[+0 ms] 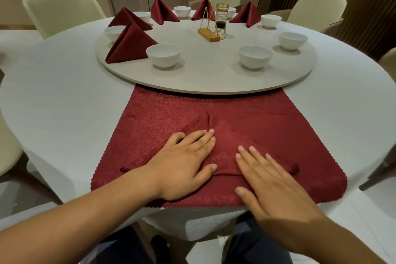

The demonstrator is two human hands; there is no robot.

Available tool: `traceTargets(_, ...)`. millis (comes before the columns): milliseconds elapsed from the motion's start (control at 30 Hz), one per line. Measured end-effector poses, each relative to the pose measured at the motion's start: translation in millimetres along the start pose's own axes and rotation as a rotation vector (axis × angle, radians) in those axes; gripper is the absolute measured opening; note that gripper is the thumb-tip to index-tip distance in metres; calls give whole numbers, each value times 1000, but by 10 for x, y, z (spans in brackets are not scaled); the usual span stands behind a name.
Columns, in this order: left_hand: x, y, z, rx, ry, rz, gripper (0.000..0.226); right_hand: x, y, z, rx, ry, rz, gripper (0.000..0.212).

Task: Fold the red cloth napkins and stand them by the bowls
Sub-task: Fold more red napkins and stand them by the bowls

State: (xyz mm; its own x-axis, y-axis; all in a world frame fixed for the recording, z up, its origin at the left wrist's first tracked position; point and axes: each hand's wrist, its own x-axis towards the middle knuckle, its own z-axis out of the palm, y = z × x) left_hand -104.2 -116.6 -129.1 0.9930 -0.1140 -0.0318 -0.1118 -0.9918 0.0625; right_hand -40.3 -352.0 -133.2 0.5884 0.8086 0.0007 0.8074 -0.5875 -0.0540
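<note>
A red cloth napkin (pixel 257 122) lies spread flat on the white table at the near edge, its far edge tucked under the round turntable (pixel 205 83). My left hand (pixel 182 163) and my right hand (pixel 270 176) both press flat on its near middle, fingers straight, with small wrinkles between them. Several folded red napkins stand on the turntable beside white bowls; the nearest folded napkin (pixel 128 45) stands left of a bowl (pixel 164 54). Three bowls on the right, the nearest (pixel 255 57), have no napkin beside them.
A wooden stand with a thin wire frame (pixel 209 33) and a glass bottle of dark liquid (pixel 221 17) sit near the turntable's middle. Pale chairs (pixel 62 13) ring the round table (pixel 64 96). My knees show below the table edge.
</note>
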Motion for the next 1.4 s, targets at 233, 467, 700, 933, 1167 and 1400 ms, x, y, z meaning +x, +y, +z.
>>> traceTargets(233,-1,-3,13,-4,8,6,78,-235,414,-115,76,-103,116,78)
traceTargets(467,-9,-8,24,-10,15,4,76,-264,422,-149,75,-112,140,85)
traceTargets(700,-99,-40,-12,-327,276,60,61,14,-132,-238,177,300,-107,50)
traceTargets(933,-198,-17,-34,-103,437,121,20,304,-218,-109,273,228,-219,38)
traceTargets(1167,-540,166,140,6,254,2,54,294,-229,-71,162,238,-219,38)
traceTargets(1400,-605,66,124,-76,107,54,64,244,-316,-26,85,301,-235,36)
